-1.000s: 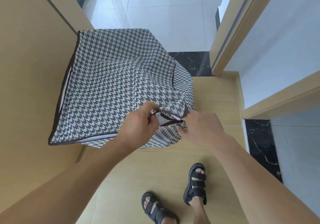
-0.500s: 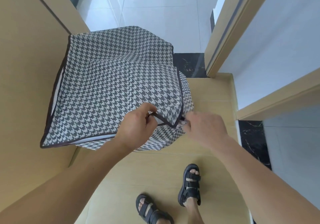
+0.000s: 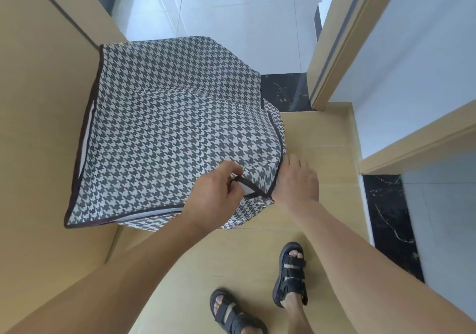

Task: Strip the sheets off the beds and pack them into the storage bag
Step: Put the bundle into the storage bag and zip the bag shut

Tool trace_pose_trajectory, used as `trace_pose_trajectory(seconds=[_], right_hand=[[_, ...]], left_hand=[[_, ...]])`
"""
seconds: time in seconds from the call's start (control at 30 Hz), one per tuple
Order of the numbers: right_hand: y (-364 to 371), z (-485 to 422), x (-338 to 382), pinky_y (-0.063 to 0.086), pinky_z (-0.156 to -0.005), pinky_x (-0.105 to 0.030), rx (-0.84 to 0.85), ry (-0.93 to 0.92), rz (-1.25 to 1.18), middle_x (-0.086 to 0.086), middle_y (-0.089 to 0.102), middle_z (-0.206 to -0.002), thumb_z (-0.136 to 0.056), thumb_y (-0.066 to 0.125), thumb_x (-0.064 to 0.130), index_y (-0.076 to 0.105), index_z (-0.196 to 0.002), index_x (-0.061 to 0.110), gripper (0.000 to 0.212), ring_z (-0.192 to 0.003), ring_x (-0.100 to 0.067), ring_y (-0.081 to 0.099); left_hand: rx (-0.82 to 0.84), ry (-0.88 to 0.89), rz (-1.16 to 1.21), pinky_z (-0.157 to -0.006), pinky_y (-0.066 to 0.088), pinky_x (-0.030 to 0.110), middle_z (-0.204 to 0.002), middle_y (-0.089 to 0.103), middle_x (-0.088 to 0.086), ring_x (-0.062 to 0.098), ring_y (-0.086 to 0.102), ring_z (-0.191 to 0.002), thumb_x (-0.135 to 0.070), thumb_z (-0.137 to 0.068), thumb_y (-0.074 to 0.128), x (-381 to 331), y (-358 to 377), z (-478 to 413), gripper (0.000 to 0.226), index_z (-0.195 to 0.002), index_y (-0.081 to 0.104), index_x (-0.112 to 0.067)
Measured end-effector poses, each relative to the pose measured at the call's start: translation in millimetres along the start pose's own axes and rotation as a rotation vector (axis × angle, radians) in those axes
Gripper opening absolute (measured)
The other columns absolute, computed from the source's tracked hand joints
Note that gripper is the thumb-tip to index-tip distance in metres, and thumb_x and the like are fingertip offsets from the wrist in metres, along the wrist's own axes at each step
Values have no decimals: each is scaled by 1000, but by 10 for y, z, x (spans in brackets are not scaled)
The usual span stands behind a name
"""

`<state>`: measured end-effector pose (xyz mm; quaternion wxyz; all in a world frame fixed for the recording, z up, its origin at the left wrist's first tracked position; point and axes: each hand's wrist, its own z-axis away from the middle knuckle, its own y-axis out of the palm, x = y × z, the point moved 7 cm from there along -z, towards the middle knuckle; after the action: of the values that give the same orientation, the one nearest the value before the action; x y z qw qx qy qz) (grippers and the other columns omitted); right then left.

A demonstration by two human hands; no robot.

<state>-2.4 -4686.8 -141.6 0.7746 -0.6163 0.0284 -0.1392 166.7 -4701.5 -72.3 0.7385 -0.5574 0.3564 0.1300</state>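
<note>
Storage bag [image 3: 167,132]: 1 item, box-shaped, black-and-white houndstooth cloth with dark trim [image 3: 247,183] along the lid edges. From my remote seat I log it standing on the beige floor [image 3: 316,132], its left side against a beige panel [image 3: 38,101], its far end reaching the white tiles [image 3: 231,11]. The lid lies over the top and sags a little in the middle. At the near right corner a small flap is turned up, showing a white underside. A white strip [image 3: 154,212] shows below the lid along the near edge; lining or contents, I cannot tell.

Left hand [image 3: 213,199]: 1, at the near right corner, thumb and curled fingers pinching the dark trim of the raised flap.

Right hand [image 3: 296,181]: 1, just beside that corner, back upward, fingers straight and pointing away along the bag's right side, touching the cloth; released, gripping nothing that I can see.

Forearms: 2, bare, entering from the bottom edge.

Sandals: 2, black and strapped, on the person's feet; left sandal [image 3: 231,315] nearer the bottom edge, right sandal [image 3: 291,274] ahead of it, both on the beige floor near the bag.

Surroundings: 1 beige door frame [image 3: 334,37] at the right, 1 black marbled threshold [image 3: 283,91] at its foot, touching the bag's far right corner.
</note>
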Motion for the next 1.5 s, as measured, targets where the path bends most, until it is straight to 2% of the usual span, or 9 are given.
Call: trace_pose_trajectory(seconds=[0.17,0.43,0.53,0.63,0.7,0.93,1.13,1.33,1.5], right_hand=[[-114,-130,-148,37,-52,-29,-112,62,-452,1,61,-73,-96,59,25,61,-89,14,13,-63,-21,56],[-187,-145,-920,26,-50,-36,-331,772,-1184,1,34,-48,-93,52,30,32,-50,15,49,-50,-20,29],[-154,-99,-980,32,-53,-35,-319,707,-1128,2,42,-52,-94,54,27,44,-54,13,44,-49,-18,36],[-195,-13,-1007,46,-59,-28,-344,662,-1100,11,59,-81,-96,56,24,63,-99,15,11,-72,-14,60],[-319,104,-918,45,-66,-19,-401,534,-972,12,56,-101,-92,61,19,57,-113,21,21,-84,-6,58],[-539,575,57,52,-55,-29,-398,-152,-864,7,69,-73,-87,61,23,74,-94,13,19,-61,-8,61],[-327,459,466,53,-76,-42,-21,-106,-676,-4,73,-87,-102,49,41,54,-135,17,41,-87,-26,70],[-311,365,503,53,-75,-42,198,-32,-760,-3,73,-84,-101,49,46,67,-96,20,32,-83,-27,67],[-373,448,469,51,-68,-34,55,-42,-561,2,74,-81,-95,58,46,72,-101,27,24,-79,-23,67]], left_hand=[[-37,-60,35,-47,47,42,-50,48,-8,16,51,-46,-9,-92,51,116,-85,-42,19,-104,56,-22],[-79,-81,77,-41,37,28,-59,54,-14,9,47,-45,-15,-93,52,-51,-94,-176,19,-106,51,-30],[-44,-64,-12,-44,34,26,-53,51,-10,7,50,-48,-21,-93,54,-149,-24,-216,16,-109,58,-23],[-13,-102,-102,-48,34,24,-53,53,-12,5,49,-47,-30,-92,56,-147,24,-260,11,-97,63,-24],[6,-171,-91,-47,35,23,-52,55,-12,5,48,-45,-33,-90,58,-82,41,-299,10,-84,65,-27],[30,-304,192,-42,37,17,-57,66,-3,3,46,-43,-20,-84,68,30,-2,-402,14,-72,65,-24],[87,-288,297,-48,41,27,-69,69,8,12,50,-50,-17,-86,68,78,-27,-339,8,-80,68,-23],[106,-228,257,-54,47,18,-71,66,-22,2,53,-56,-17,-85,70,117,-98,-241,13,-85,68,-30],[227,-25,72,-74,50,26,-97,60,-11,9,57,-83,-28,-70,64,106,-98,-75,32,-101,69,-22]])
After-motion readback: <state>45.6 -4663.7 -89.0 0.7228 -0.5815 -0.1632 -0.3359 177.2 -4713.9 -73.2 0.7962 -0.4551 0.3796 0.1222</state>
